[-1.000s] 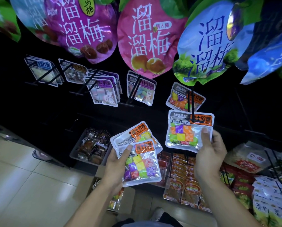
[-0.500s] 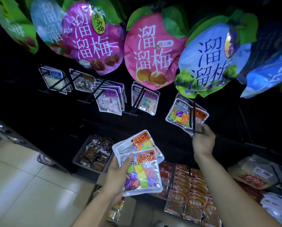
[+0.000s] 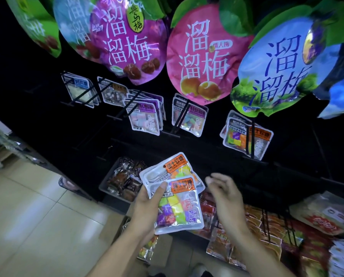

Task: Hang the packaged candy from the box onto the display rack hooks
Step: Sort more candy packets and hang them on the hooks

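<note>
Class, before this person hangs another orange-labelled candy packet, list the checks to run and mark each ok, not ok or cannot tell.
1. Packets in stock: ok, left hand holds two candy packets, fanned.
2. Right hand free: ok, it holds nothing, beside the packets.
3. Target hook found: ok, matching hung packets are on it.
4. Room left on the hook: cannot tell.
5. Hang hole on the top packet: cannot tell.
</note>
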